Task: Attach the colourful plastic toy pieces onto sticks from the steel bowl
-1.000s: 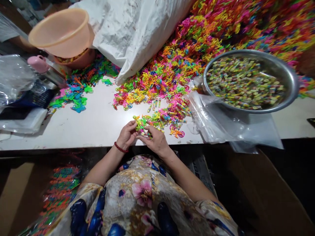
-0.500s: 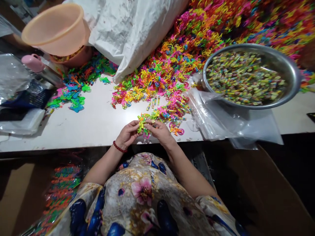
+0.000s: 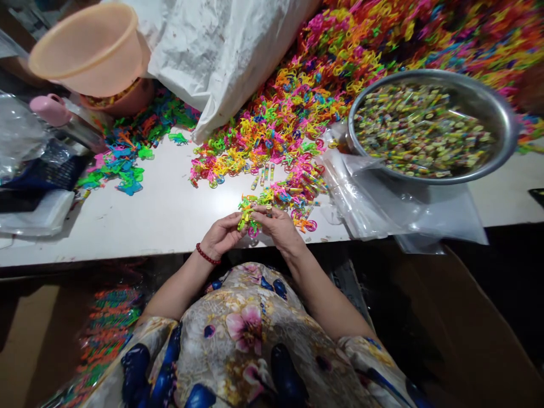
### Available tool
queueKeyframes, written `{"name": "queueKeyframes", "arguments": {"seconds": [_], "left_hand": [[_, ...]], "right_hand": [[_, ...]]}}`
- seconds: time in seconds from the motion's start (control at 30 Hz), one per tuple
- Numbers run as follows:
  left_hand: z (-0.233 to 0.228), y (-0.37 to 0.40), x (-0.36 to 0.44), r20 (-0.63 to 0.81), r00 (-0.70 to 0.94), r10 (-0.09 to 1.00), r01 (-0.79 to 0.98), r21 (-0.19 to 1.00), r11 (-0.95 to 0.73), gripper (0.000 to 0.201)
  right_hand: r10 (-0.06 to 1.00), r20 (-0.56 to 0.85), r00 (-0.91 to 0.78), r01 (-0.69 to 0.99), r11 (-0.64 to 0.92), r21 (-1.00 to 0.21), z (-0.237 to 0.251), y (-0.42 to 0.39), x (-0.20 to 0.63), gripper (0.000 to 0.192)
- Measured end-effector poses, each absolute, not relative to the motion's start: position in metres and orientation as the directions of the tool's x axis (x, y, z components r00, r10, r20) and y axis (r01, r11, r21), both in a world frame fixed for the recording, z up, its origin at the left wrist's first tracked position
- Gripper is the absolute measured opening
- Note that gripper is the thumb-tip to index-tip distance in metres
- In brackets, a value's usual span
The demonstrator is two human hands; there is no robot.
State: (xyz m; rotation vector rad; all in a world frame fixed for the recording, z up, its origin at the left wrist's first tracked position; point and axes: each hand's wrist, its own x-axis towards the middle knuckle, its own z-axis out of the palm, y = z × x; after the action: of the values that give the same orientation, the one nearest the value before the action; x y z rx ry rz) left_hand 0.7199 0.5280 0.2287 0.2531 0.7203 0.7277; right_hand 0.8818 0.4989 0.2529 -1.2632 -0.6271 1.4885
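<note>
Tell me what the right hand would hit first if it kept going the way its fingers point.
Probably the left hand: the right hand points leftward at the small plastic pieces pinched between them, though depth is unclear.

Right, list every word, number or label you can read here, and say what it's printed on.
No text can be read.
The small wrapped pieces in the metal bowl carry coloured print, too small and blurred to make out.
The white sack, peach basin and clear bags show no lettering.

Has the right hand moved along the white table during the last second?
Yes. The right hand shifted slightly away from the white table edge, toward the colourful plastic pile.
</note>
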Motion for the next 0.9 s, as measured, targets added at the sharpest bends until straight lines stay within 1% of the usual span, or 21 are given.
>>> {"name": "queueKeyframes", "arguments": {"seconds": [0.1,0.2,0.27,0.33,0.4,0.5,0.57,0.63,0.7,0.77,0.83,0.87,0.9], "left_hand": [[0.231,0.526,0.724,-0.544,0.504,0.671,-0.544,0.403,0.736,0.013],[0.232,0.521,0.729,-0.562,0.467,0.682,-0.594,0.372,0.713,0.014],[0.232,0.518,0.734,-0.569,0.430,0.701,-0.627,0.370,0.686,0.015],[0.231,0.513,0.738,-0.563,0.383,0.733,-0.648,0.401,0.647,0.013],[0.229,0.511,0.741,-0.547,0.314,0.776,-0.663,0.459,0.592,0.010],[0.226,0.513,0.742,-0.517,0.153,0.842,-0.679,0.564,0.470,0.013],[0.223,0.521,0.738,-0.466,0.002,0.885,-0.669,0.657,0.347,0.021],[0.220,0.530,0.733,-0.411,-0.112,0.905,-0.637,0.728,0.252,0.028],[0.218,0.537,0.727,-0.397,-0.134,0.908,-0.615,0.752,0.238,0.032],[0.218,0.540,0.722,-0.412,-0.102,0.906,-0.610,0.745,0.270,0.035],[0.219,0.540,0.719,-0.414,-0.076,0.907,-0.610,0.739,0.286,0.040],[0.220,0.538,0.719,-0.404,-0.068,0.912,-0.611,0.740,0.282,0.043],[0.222,0.536,0.719,-0.387,-0.059,0.920,-0.612,0.742,0.273,0.047]], "right_hand": [[0.913,-0.406,0.040,-0.462,-0.343,-0.818,0.251,0.501,0.882,0.047],[0.905,-0.424,0.036,-0.505,-0.350,-0.789,0.249,0.503,0.882,0.048],[0.903,-0.427,0.053,-0.503,-0.345,-0.792,0.247,0.505,0.883,0.048],[0.909,-0.407,0.092,-0.460,-0.323,-0.827,0.245,0.505,0.884,0.047],[0.932,-0.336,0.136,-0.363,-0.269,-0.892,0.242,0.504,0.885,0.043],[0.980,-0.151,0.133,-0.137,-0.132,-0.982,0.239,0.500,0.886,0.035],[0.994,-0.051,0.092,0.008,-0.052,-0.999,0.240,0.499,0.886,0.031],[0.996,-0.001,0.085,0.094,-0.010,-0.995,0.245,0.503,0.888,0.033],[0.987,0.054,0.149,0.165,0.030,-0.986,0.253,0.513,0.895,0.037],[0.956,0.154,0.251,0.281,0.081,-0.956,0.262,0.524,0.904,0.041],[0.920,0.239,0.311,0.391,0.106,-0.914,0.267,0.531,0.911,0.044],[0.919,0.243,0.310,0.409,0.101,-0.907,0.268,0.532,0.911,0.046],[0.933,0.215,0.288,0.400,0.087,-0.912,0.268,0.531,0.909,0.046]]}}
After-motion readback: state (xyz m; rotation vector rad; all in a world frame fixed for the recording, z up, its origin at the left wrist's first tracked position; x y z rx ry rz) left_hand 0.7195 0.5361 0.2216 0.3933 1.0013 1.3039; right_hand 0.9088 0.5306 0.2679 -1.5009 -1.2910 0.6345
